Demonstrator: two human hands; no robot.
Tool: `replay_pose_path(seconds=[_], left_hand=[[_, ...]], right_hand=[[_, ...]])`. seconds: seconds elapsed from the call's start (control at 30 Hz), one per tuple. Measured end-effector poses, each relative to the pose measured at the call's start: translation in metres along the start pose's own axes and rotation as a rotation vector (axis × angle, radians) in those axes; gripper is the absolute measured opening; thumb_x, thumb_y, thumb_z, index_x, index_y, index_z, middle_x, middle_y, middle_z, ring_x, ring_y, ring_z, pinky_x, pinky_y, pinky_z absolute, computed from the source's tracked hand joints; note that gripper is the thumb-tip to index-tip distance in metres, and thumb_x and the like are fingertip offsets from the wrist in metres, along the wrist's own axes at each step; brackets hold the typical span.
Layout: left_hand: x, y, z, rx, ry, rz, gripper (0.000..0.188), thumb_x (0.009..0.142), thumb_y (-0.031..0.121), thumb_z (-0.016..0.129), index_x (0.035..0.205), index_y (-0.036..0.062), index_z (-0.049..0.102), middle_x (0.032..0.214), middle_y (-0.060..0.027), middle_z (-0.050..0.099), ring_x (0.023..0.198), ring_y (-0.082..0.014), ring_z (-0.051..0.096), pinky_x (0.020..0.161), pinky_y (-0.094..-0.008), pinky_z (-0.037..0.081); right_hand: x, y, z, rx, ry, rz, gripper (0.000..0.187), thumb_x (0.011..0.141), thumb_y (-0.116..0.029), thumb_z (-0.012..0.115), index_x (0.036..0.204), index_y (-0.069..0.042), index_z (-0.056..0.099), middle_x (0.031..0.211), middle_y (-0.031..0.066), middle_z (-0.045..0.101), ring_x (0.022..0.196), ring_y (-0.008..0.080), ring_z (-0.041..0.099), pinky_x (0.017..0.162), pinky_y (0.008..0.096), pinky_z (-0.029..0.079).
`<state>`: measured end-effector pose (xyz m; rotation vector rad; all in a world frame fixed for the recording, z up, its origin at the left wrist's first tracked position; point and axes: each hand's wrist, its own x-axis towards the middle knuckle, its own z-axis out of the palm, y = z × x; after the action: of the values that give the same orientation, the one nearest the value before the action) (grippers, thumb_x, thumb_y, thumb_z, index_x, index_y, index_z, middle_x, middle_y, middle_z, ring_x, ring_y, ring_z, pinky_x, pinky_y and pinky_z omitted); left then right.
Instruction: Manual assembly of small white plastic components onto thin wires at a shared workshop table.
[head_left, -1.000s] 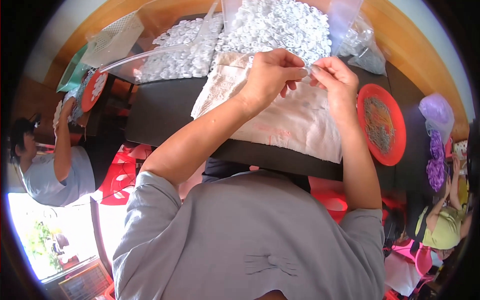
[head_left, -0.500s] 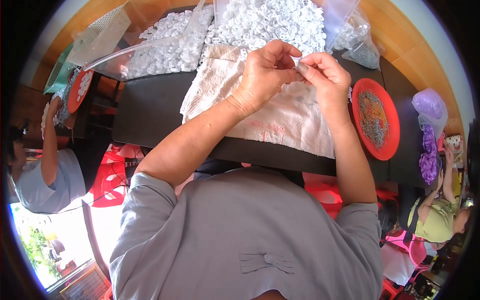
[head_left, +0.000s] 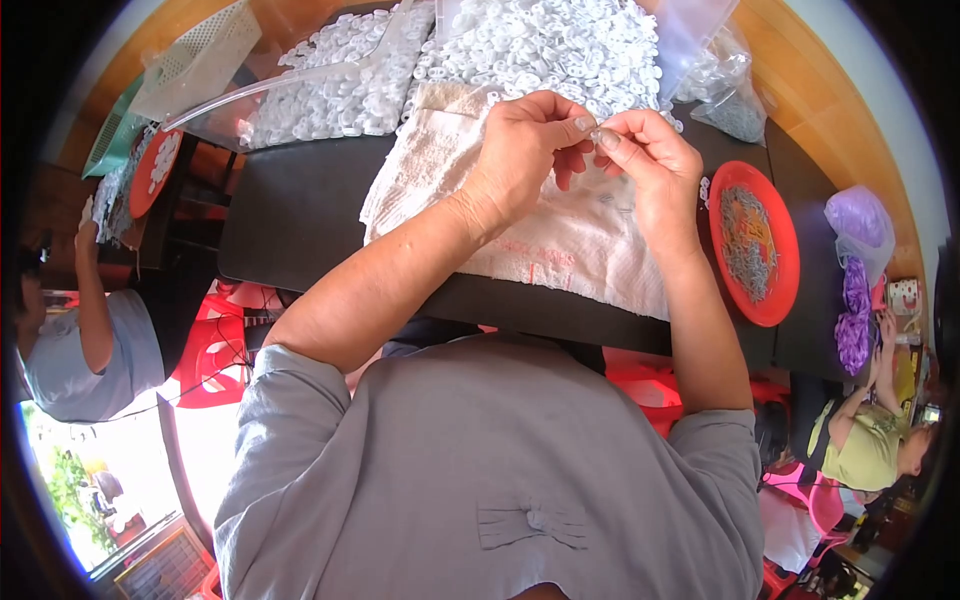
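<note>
My left hand and my right hand meet above a cream towel. Thumb and forefinger are pinched together on each, and the fingertips almost touch. Whatever lies between them is too small to make out. Just beyond my hands rises a heap of small white plastic pieces with holes in them. To the right of my right hand, a red plate holds many thin grey metal pieces.
More white pieces fill a clear tub at the far left. A clear bag of grey pieces and a purple bag lie right. The dark table ends near my body. One person sits left, another right.
My left fingers have shifted slightly, with the lower ones now hanging beneath the thumb. A white bit seen between my hands earlier no longer shows clearly. The left person's hand has moved down.
</note>
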<state>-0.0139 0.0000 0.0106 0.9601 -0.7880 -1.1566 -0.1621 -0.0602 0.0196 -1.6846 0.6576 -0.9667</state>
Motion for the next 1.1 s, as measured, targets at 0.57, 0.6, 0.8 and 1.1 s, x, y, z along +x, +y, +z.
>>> replay_pose_path(seconds=[0.57,0.6,0.8,1.1], left_hand=[[0.001,-0.003,0.0,0.05,0.017,-0.03,0.011,0.088,0.007,0.063,0.09,-0.0032,0.059,0.075,-0.0081,0.062,0.06,-0.0133,0.059,0.047,-0.0258,0.046],[0.001,-0.004,0.001,0.077,0.028,-0.009,0.011,0.087,0.006,0.063,0.089,-0.0033,0.059,0.074,-0.0077,0.062,0.058,-0.0125,0.058,0.046,-0.025,0.045],[-0.005,-0.005,0.006,0.15,0.086,0.039,0.007,0.086,0.004,0.064,0.087,-0.0028,0.06,0.07,-0.0061,0.062,0.055,-0.0096,0.056,0.042,-0.022,0.042],[-0.003,-0.004,0.002,0.115,0.089,-0.001,0.006,0.085,0.003,0.062,0.087,-0.0029,0.062,0.069,-0.007,0.061,0.054,-0.0117,0.056,0.043,-0.0236,0.041]], right_hand=[[0.004,0.007,-0.007,-0.454,-0.013,-0.307,0.004,0.087,-0.001,0.059,0.09,0.001,0.06,0.074,0.0058,0.06,0.067,0.0134,0.056,0.061,0.0261,0.046],[0.004,0.005,-0.006,-0.462,-0.005,-0.295,0.006,0.084,0.002,0.06,0.089,0.0,0.059,0.076,0.01,0.063,0.067,0.0197,0.061,0.062,0.0294,0.047],[0.0,0.002,0.0,-0.536,0.0,-0.389,0.008,0.081,0.005,0.056,0.087,0.0,0.058,0.074,0.0112,0.061,0.064,0.0231,0.06,0.058,0.0318,0.046],[0.003,0.009,0.002,-0.484,0.02,-0.359,0.005,0.084,0.002,0.057,0.087,0.0,0.06,0.07,0.0061,0.059,0.062,0.0151,0.055,0.056,0.0276,0.043]])
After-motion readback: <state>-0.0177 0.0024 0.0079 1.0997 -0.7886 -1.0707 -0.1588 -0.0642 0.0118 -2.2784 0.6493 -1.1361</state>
